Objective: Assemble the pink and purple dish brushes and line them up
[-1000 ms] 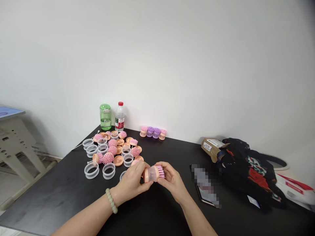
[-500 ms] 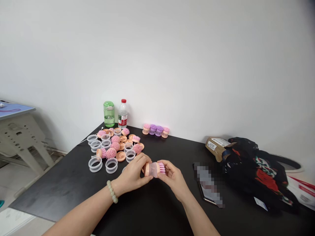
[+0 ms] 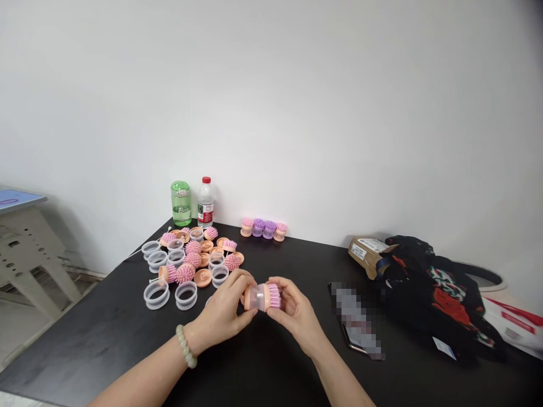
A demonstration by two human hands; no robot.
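A white wall [image 3: 271, 102] stands behind a black table [image 3: 106, 339], and the table fills the lower part of the view. I take the person's hands as the centre of the clock, with 12 o'clock straight ahead. At 9 o'clock, beyond the table corner, is a pale side desk [image 3: 25, 243], and the frame cuts it off. At 3 o'clock lies a dark patterned cloth bag [image 3: 428, 299], with a cardboard parcel [image 3: 365, 254] partly under it. A white and red package [image 3: 513, 325] goes out of the frame on the right. A dark phone [image 3: 354, 319] lies nearer, but a pixel blur hides most of its face.

At 11 o'clock stand a green bottle [image 3: 181, 203] and a water bottle with a red cap [image 3: 205, 204]. At 12 o'clock, against the wall, is a row of four pink and purple brush heads [image 3: 263, 228]. At 10 o'clock is a loose pile of clear plastic rings [image 3: 156, 294], orange lids [image 3: 202, 277] and pink spiky heads [image 3: 185, 273].

Both hands are closed around a pink-bristled brush [image 3: 263, 297] with a clear body, held above the table. The left hand [image 3: 223, 302], with a bead bracelet [image 3: 185, 346], wraps the orange end, and the right hand [image 3: 294, 316] holds the bristle end. The fingers hide part of the brush, so I cannot tell how its parts are joined.
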